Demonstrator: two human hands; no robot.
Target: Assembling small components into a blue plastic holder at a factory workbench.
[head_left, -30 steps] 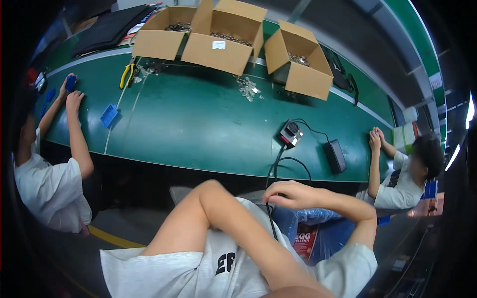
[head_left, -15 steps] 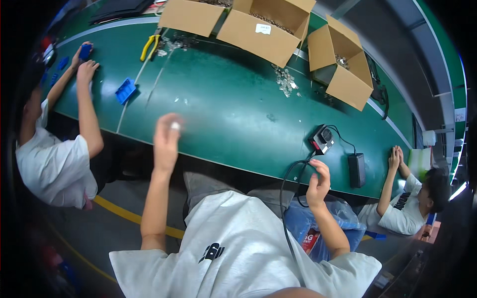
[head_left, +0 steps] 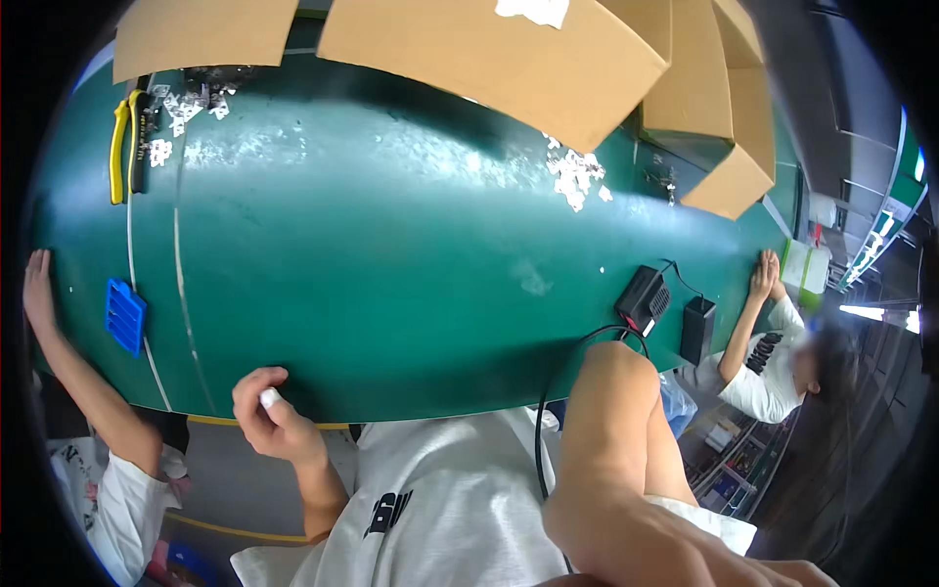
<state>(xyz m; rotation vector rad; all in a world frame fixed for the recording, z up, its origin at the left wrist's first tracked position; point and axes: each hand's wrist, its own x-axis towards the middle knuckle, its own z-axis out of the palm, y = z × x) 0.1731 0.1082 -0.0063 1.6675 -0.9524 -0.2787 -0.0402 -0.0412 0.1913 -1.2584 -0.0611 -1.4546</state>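
My left hand [head_left: 274,419] is at the near table edge with its fingers loosely bent and apart, and nothing shows in it. A white wrap [head_left: 269,397] covers the tip of its thumb. My right arm is folded up close to the camera, so my right hand [head_left: 665,543] looms large at the lower edge. Its fingers run out of the picture, and whether they hold anything is hidden. Beside the right elbow, a black cable [head_left: 539,430] loops off the table and down along my shirt. It leads to a small black device [head_left: 644,297] with a grille.
Cardboard boxes [head_left: 469,59] line the far side, with small metal pieces [head_left: 575,176] in front. Yellow-handled pliers [head_left: 119,152] and a blue plastic tray [head_left: 125,315] lie left. A black block [head_left: 697,331] stands right. Co-workers' hands [head_left: 39,293] rest on the table at both sides.
My right hand has risen from beside the cable toward the camera. My left hand has drawn back to the table edge. The view has shifted, and the left co-worker's blue piece is out of sight.
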